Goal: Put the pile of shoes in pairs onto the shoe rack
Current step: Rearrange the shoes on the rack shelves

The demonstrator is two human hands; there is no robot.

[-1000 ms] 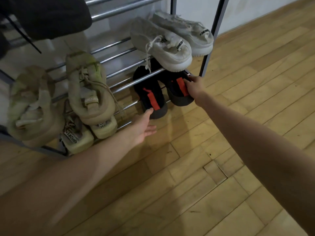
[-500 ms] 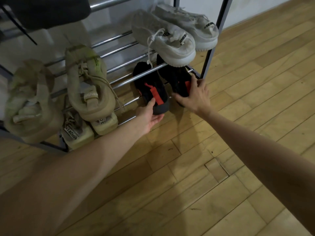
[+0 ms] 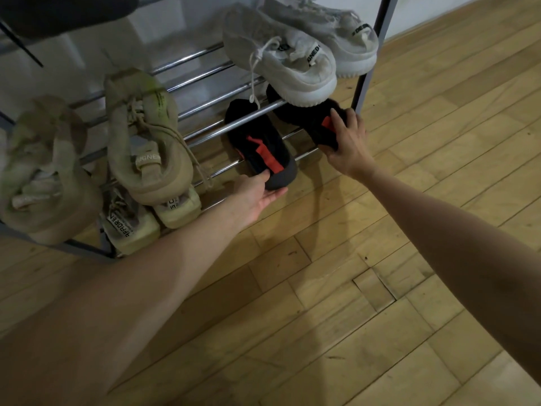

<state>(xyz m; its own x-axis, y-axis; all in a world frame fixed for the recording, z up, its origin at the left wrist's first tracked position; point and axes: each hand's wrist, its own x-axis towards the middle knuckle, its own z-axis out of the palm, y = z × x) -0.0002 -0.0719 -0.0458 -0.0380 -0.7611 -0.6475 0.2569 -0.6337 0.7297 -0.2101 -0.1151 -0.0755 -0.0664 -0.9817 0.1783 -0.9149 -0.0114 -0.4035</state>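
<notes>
Two black shoes with red stripes lie on the bottom tier of the metal shoe rack (image 3: 205, 105). My left hand (image 3: 254, 194) holds the heel of the left black shoe (image 3: 257, 145), thumb on top and fingers beneath. My right hand (image 3: 347, 145) grips the heel of the right black shoe (image 3: 304, 118), fingers curled over it. A pair of white sneakers (image 3: 292, 57) sits on the tier above, partly hiding the black shoes' toes.
A pair of beige sneakers (image 3: 146, 136) rests on the middle tier at left, and a pale yellow pair (image 3: 131, 227) below it. A dark shoe (image 3: 64, 10) sits at the top left. The rack's right post (image 3: 371, 57) stands beside my right hand. Wooden floor (image 3: 351, 288) spreads in front.
Both hands have moved onto the heels of the black shoes and taken hold. The shoes have slid deeper into the bottom tier.
</notes>
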